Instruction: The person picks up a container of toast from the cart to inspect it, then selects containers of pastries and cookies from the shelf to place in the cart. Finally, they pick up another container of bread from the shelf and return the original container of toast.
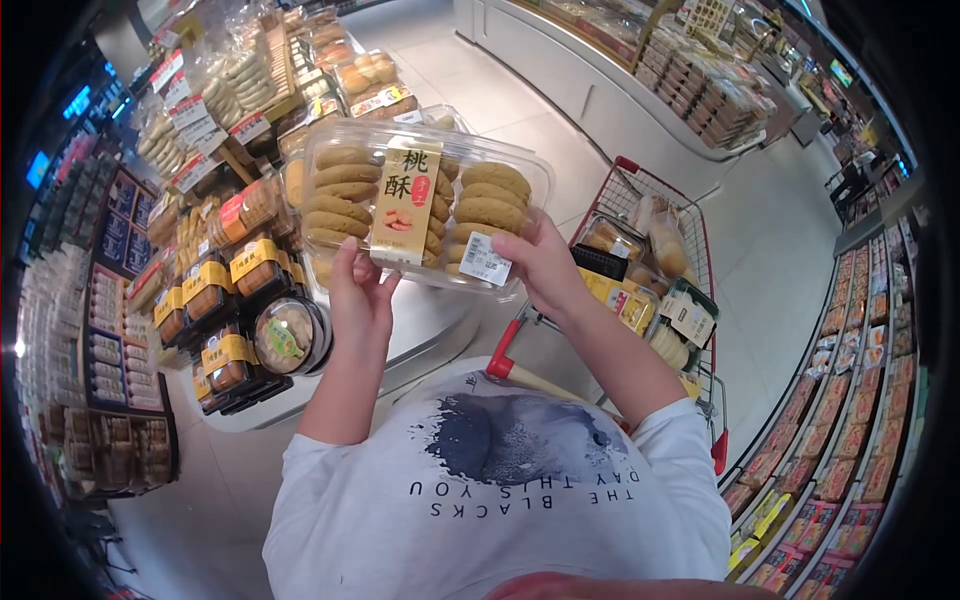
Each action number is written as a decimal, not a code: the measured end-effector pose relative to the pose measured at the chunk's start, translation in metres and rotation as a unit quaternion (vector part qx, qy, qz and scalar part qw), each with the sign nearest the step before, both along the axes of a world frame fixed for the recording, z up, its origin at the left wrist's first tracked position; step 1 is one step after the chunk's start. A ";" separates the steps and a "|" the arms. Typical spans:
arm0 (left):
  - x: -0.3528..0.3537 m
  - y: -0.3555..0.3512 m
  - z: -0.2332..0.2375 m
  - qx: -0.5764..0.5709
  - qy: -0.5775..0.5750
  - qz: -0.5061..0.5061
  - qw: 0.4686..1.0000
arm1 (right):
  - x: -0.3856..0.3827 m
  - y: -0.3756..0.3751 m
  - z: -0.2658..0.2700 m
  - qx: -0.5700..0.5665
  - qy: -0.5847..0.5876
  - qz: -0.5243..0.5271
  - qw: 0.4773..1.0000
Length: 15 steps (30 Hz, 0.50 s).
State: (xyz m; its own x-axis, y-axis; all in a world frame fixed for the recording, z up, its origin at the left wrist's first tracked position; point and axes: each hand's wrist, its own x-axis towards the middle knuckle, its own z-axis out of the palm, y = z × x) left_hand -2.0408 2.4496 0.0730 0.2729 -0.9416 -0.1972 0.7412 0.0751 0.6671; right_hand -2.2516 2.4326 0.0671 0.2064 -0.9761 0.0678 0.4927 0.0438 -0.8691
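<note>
A clear plastic box of round cookies (492, 196) with a gold paper label (408, 200) is held up between both hands. My left hand (362, 292) grips its lower edge on the left side of the view. On the right side, my right hand (540, 262) holds the lower right corner, with the thumb over a white price sticker (485, 260). Behind and below the box is a white display counter (420, 325) stacked with packaged baked goods.
A red-handled shopping cart (510, 345) with several packages stands at the right. Black trays with yellow labels (208, 290) and a round container (288, 336) sit on the counter at the left. Curved shelves (850, 400) line the far right; another counter (560, 75) runs behind.
</note>
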 end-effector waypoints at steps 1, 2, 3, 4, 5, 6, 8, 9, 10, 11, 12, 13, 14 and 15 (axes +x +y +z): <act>-0.002 0.003 0.003 -0.003 -0.011 0.001 1.000 | -0.001 0.001 0.001 -0.003 -0.008 0.003 1.000; -0.004 0.006 0.007 -0.007 -0.023 0.002 1.000 | -0.001 0.002 0.003 -0.008 -0.017 0.005 1.000; -0.006 0.008 0.008 -0.012 -0.035 0.004 0.999 | -0.002 0.003 0.005 -0.012 -0.026 0.008 1.000; -0.004 0.009 0.003 -0.020 -0.039 -0.008 0.999 | -0.004 0.004 0.005 -0.007 -0.025 -0.001 1.000; 0.002 0.007 -0.005 -0.030 -0.042 -0.019 0.998 | -0.005 0.005 0.005 -0.002 -0.024 -0.010 1.000; 0.006 0.005 -0.009 -0.039 -0.046 -0.030 0.998 | -0.007 0.005 0.005 0.003 -0.024 -0.018 1.000; 0.005 0.007 -0.002 -0.045 -0.050 -0.028 0.997 | -0.010 0.004 0.003 0.023 -0.036 -0.029 0.999; 0.004 0.007 0.000 -0.047 -0.053 -0.028 0.997 | -0.011 0.005 0.001 0.034 -0.043 -0.036 0.998; 0.011 0.005 -0.005 -0.047 -0.067 -0.023 0.996 | -0.014 0.007 0.000 0.040 -0.045 -0.038 0.997; 0.026 0.000 -0.012 -0.050 -0.081 -0.018 0.995 | -0.017 0.009 0.002 0.045 -0.046 -0.040 0.997; 0.038 -0.004 -0.017 -0.052 -0.094 -0.012 0.994 | -0.020 0.010 0.002 0.050 -0.047 -0.042 0.997; 0.042 -0.004 -0.013 -0.049 -0.145 -0.011 0.988 | -0.022 0.011 0.000 0.047 -0.040 -0.055 0.997; 0.043 -0.004 -0.008 -0.060 -0.180 -0.052 0.981 | -0.023 0.012 -0.003 0.045 -0.032 -0.067 0.996; 0.044 -0.002 -0.002 -0.069 -0.214 -0.092 0.970 | -0.024 0.013 -0.006 0.044 -0.023 -0.079 0.996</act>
State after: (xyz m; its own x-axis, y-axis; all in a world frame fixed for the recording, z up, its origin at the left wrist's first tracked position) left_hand -1.9966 2.4475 0.0710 0.1272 -0.9915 0.0292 0.4083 0.0792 0.9094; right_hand -2.2759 2.4460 0.0614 0.0493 -0.9987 -0.0130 0.5391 0.0375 -0.8414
